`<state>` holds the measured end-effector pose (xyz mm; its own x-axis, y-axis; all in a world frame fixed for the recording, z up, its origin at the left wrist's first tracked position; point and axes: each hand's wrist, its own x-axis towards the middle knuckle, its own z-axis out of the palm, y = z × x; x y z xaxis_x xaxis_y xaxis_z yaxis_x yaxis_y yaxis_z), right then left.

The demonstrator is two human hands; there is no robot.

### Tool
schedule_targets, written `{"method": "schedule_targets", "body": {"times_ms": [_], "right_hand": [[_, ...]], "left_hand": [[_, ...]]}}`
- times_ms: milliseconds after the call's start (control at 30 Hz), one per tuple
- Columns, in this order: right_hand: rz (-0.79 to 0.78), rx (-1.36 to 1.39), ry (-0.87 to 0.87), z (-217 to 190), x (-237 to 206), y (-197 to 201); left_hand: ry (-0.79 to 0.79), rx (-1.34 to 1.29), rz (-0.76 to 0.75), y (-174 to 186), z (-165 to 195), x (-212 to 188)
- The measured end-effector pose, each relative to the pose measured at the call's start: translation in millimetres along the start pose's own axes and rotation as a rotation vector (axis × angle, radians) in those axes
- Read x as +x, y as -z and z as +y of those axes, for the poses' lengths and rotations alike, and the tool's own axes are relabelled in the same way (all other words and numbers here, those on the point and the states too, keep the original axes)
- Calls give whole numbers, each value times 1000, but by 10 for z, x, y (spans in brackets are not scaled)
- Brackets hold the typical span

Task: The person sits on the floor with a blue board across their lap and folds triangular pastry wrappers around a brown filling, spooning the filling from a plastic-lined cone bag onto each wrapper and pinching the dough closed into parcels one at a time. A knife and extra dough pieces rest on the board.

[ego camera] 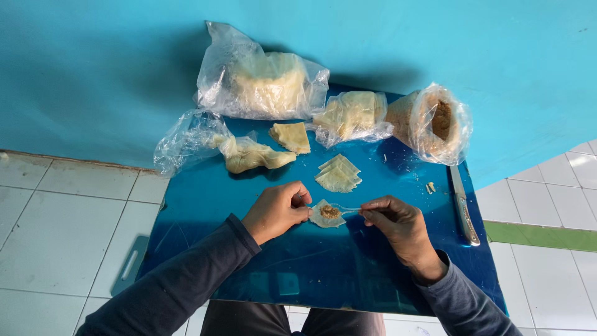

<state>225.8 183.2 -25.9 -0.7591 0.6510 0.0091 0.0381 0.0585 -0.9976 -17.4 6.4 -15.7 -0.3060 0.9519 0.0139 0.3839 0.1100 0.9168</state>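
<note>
On the blue board (pixel 298 261), left of the small stack of folded wrappers (pixel 338 173), a crumpled clear bag (pixel 186 138) spills pale dough skins (pixel 252 155). Behind it a bigger bag (pixel 261 74) holds a thick pale stack. Right of the wrappers, 1 bag (pixel 351 115) holds more skins, and an open one (pixel 438 121) holds brown filling. A knife (pixel 463 205) lies at the board's right edge. Below the wrappers, the left hand (pixel 277 210) — fingers curled — pinches the edge of a wrapper (pixel 326 214) topped with filling. The right hand (pixel 401 224) grips a clear spoon (pixel 348 210), its tip on the filling.
</note>
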Motion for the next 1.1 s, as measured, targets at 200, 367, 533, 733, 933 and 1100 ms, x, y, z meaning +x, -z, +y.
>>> {"method": "schedule_targets", "body": {"times_ms": [200,367,533,733,933,1100], "right_hand": [[-55,-176,120,84,-8,-16],[-98,-251,248,67,-14,-27],[-118,-285,295,28,-7,-22],[-122,-287,316,35,-3,-21],[-124,-290,322,51,1,-8],[-117,-293,300,41,-2,-3]], "left_hand": [[-35,25,6,-7,-22,2],[-34,23,-3,-16,-38,0],[-48,58,4,-23,-33,9],[-35,45,-4,-17,-25,2],[-53,52,-3,-18,-31,4],[-14,38,-3,-15,-17,5]]}}
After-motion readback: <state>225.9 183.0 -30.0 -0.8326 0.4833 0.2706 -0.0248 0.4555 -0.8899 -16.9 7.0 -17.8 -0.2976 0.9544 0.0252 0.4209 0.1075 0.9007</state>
